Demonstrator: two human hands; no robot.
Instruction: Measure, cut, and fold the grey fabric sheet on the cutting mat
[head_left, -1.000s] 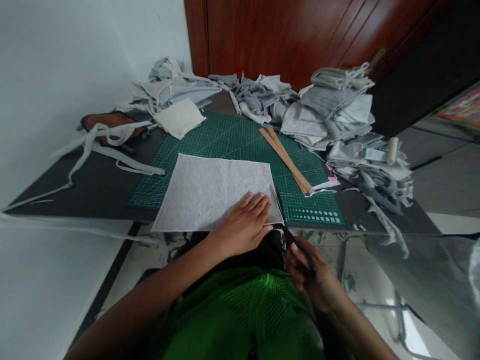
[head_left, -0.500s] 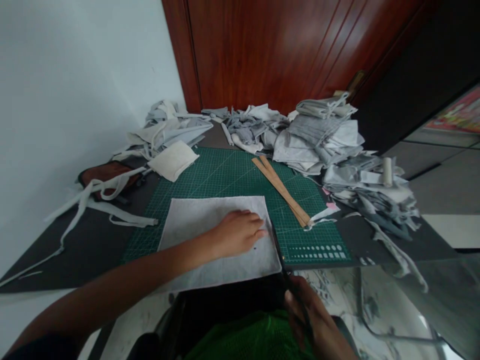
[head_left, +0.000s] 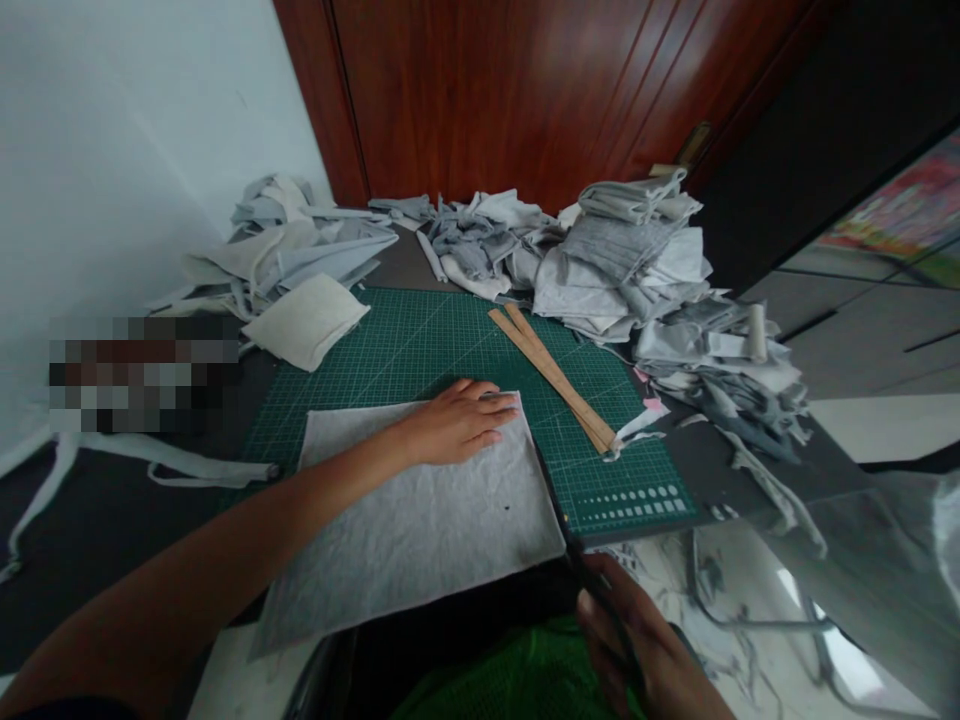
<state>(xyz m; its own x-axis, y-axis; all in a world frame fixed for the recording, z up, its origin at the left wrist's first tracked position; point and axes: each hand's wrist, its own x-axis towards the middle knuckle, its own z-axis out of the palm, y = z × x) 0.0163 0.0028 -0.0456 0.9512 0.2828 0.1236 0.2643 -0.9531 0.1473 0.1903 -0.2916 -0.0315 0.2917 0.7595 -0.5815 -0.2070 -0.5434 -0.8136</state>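
A grey-white piece of cloth (head_left: 420, 530) lies on the green cutting mat (head_left: 442, 340), its near edge hanging past the table's front. My left hand (head_left: 457, 425) rests flat near the cloth's far right corner, fingers spread and pointing right. At the front right, my right hand (head_left: 637, 630) is wrapped round the handles of dark scissors (head_left: 574, 555). Their blades run along the right edge of the cloth, close to it or touching; exactly how they meet it is hard to make out.
Two wooden strips (head_left: 555, 375) lie crossed on the mat, right of the cloth. Heaps of grey fabric (head_left: 622, 255) stand along the back and right, more (head_left: 300, 240) at the left. A folded cream cloth (head_left: 307, 320) lies at the mat's far left corner. Scraps litter the floor (head_left: 720, 640).
My left hand has slid away from me on the cloth, towards its far right corner, with the fingers more spread. My right hand stays at the front right with the scissors. The view has shifted slightly.
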